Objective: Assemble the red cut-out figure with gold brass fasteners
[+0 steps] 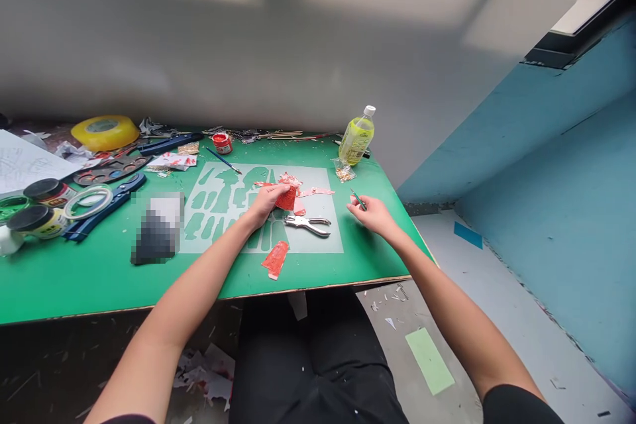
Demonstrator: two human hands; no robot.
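The fingertips of my left hand (265, 204) pinch a red-painted piece (286, 199), held over the middle of a pale stencil sheet (335, 238). My fingers hide its left edge, and I cannot tell whether it is joined to the patchy red scraps around it. It runs roughly near to far, its broader end toward me. A reddish strip (318, 191) points right from the pile.

To the right, the fingers of my right hand (376, 216) are curled around a slim green tool (358, 199). Its long axis slants, the bare end pointing far and left; the rest is covered by my grip, and its kind is hard to make out.

Just near the pile lies a silver hand punch (309, 224), handles to the right. Nearer still is another red piece (275, 259). A blurred block (157, 228) at left is unreadable. Far right stands a yellow-green bottle (356, 138); jars (37, 220) sit far left.
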